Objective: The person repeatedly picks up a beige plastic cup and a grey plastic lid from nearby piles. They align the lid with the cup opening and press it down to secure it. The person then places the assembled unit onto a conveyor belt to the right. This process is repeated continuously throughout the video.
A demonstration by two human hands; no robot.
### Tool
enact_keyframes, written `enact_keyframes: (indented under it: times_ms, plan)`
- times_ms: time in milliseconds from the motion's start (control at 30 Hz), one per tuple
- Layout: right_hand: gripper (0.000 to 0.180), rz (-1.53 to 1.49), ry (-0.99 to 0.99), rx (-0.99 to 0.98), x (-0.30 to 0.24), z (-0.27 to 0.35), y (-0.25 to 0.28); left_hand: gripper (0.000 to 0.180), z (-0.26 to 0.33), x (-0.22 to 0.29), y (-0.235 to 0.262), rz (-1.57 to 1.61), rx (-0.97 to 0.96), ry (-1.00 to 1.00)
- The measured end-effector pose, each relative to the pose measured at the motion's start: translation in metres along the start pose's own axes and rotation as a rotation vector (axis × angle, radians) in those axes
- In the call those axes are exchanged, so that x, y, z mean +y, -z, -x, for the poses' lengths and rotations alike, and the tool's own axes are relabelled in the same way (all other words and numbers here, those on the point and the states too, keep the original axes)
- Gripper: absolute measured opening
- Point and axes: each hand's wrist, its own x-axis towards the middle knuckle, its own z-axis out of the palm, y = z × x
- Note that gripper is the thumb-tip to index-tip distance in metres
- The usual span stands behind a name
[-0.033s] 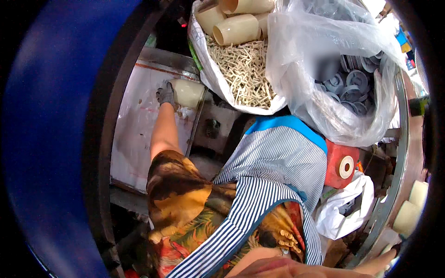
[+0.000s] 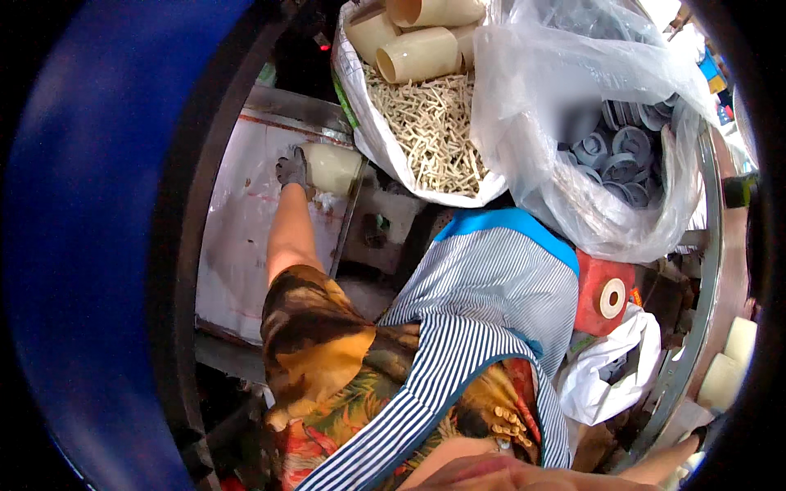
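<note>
My left hand (image 2: 291, 168), in a grey glove, has its fingers curled at the left end of a cream plastic cup (image 2: 332, 168). That cup lies on its side on a white-covered board (image 2: 246, 245) with a raised dark edge. At the lower right rim, my right hand (image 2: 698, 442) is mostly cut off and dark; its fingers cannot be made out. Close above it are cream cylindrical pieces (image 2: 720, 381), like the cup.
A white sack (image 2: 364, 114) holds small beige pegs (image 2: 426, 135) with several cream cups (image 2: 419, 56) on top. Beside it, a clear plastic bag (image 2: 524, 139) contains grey round caps (image 2: 630, 147). A red container (image 2: 596, 315) and a white bag (image 2: 585, 397) stand right of my striped apron (image 2: 491, 270).
</note>
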Motion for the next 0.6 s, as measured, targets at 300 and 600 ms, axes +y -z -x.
enact_keyframes:
  times_ms: [300, 600]
  plan:
    - [0.049, -0.149, 0.327, -0.038, -0.134, -0.042, 0.009, 0.057, 0.063, -0.022, 0.012, 0.371, 0.312, -0.472]
    - [0.113, -1.155, 0.436, -0.667, -0.346, -0.014, 0.027, 0.032, 0.365, 0.157, 0.235, 0.238, -0.218, -1.742]
